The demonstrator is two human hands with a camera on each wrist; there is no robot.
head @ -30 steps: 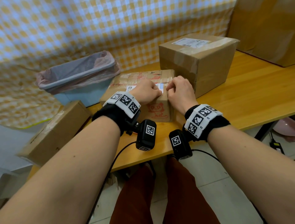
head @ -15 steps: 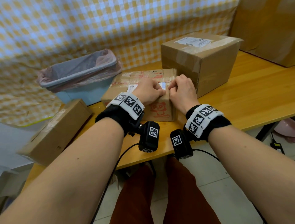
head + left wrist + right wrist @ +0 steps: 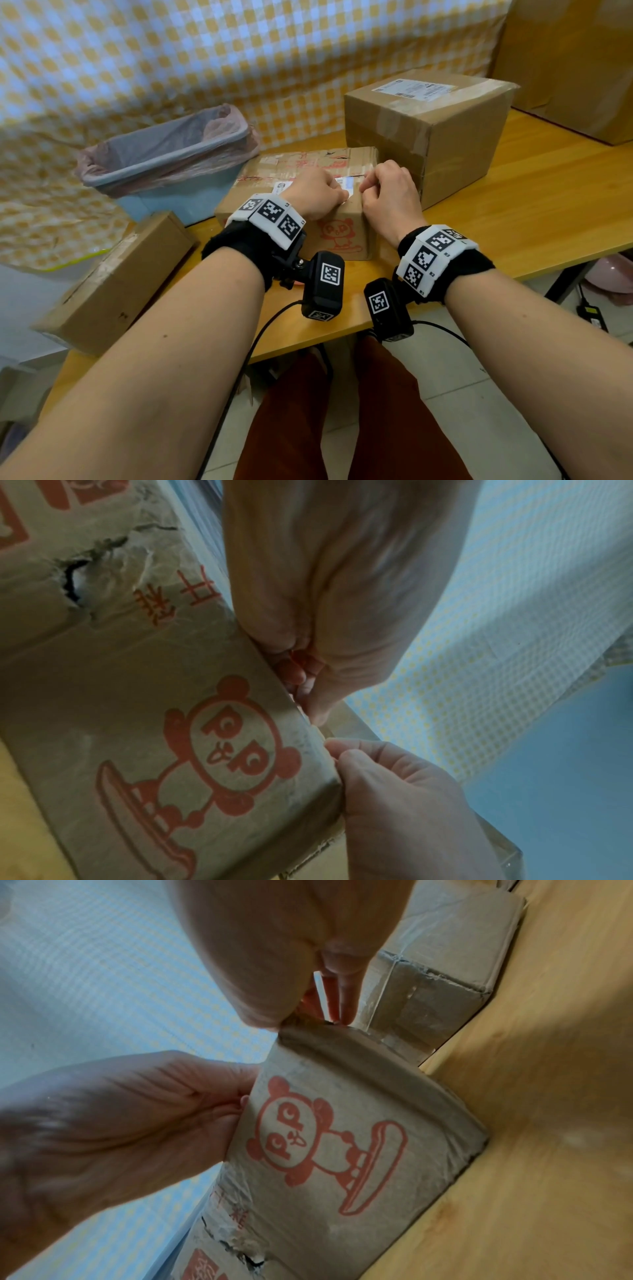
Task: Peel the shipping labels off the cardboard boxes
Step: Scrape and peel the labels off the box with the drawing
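A flat cardboard box (image 3: 301, 164) with a red panda print (image 3: 226, 748) lies at the table's middle. A white shipping label (image 3: 346, 181) is stuck on its top near the front edge, mostly hidden by my hands. My left hand (image 3: 337, 196) has curled fingers on the label and its thumb on the box's front edge (image 3: 253, 1085). Just to its right, my right hand (image 3: 366, 186) pinches at the label's right end with curled fingertips (image 3: 337, 1007). A taller taped box (image 3: 445, 144) behind carries another white label (image 3: 414, 89).
A blue bin (image 3: 171, 154) with a pink liner stands at the back left. A third cardboard box (image 3: 113, 284) sits tilted at the table's left end. A large carton (image 3: 575, 68) stands at the back right. The wooden table (image 3: 513, 212) is bare to the right.
Both hands have shifted slightly farther onto the box top and a little apart. More of the white label shows between them.
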